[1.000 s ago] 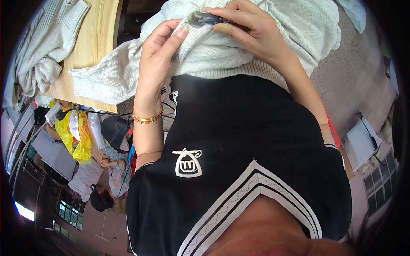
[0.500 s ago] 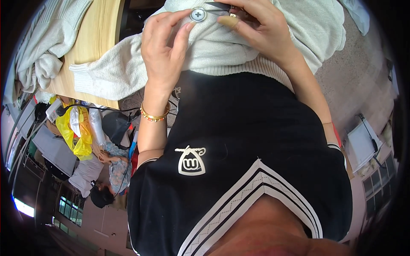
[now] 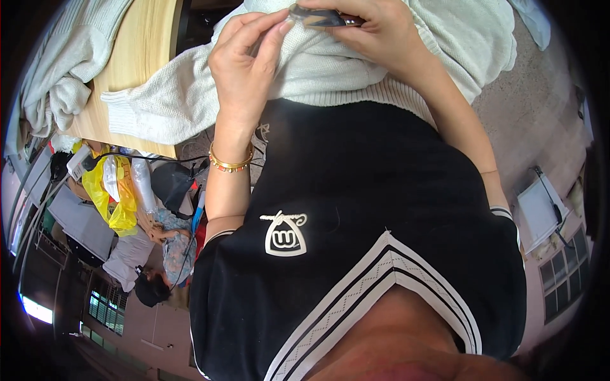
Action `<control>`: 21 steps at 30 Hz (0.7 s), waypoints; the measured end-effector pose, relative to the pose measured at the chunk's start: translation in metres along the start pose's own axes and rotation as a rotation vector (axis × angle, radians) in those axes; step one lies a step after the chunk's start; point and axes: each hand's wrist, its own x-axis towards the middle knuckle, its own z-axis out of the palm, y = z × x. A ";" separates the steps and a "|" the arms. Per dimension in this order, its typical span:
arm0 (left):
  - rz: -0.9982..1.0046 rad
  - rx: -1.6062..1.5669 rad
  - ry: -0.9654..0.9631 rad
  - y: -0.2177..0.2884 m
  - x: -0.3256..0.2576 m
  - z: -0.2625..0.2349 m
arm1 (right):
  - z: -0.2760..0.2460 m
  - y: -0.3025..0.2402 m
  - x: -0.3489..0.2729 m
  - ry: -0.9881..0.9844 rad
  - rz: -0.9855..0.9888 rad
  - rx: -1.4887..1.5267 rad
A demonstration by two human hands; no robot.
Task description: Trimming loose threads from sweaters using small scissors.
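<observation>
A cream knit sweater (image 3: 337, 66) lies bunched across my lap and the table edge, with one sleeve stretched to the left. My left hand (image 3: 244, 66) is closed in a pinch at a round grey button on the knit; the button is now mostly hidden behind the fingertips and a blade. In my right hand (image 3: 387, 35) is a pair of small dark thread snips (image 3: 324, 18). Their blades point left and reach the spot where my left fingertips pinch. Whether a thread lies between the blades is too small to see.
A light wooden table (image 3: 143, 57) stands at the upper left, bearing another knit sweater (image 3: 70, 70). Below it are a yellow plastic bag (image 3: 108, 197), cables and a person in a dark cap (image 3: 151, 289). A translucent plastic bag (image 3: 532, 22) hangs at the upper right.
My right hand has brought the snips left and turned them, so the blades now meet my left fingertips. The button, facing up before, has tipped and is mostly covered.
</observation>
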 end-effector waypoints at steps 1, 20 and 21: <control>-0.011 -0.013 0.004 0.001 0.001 0.000 | 0.002 -0.001 0.000 0.022 0.011 0.058; 0.147 0.286 0.023 0.005 0.014 0.004 | -0.010 0.001 0.016 -0.208 0.475 0.424; 0.148 0.275 0.027 0.006 0.015 0.005 | -0.007 0.003 0.014 -0.204 0.476 0.425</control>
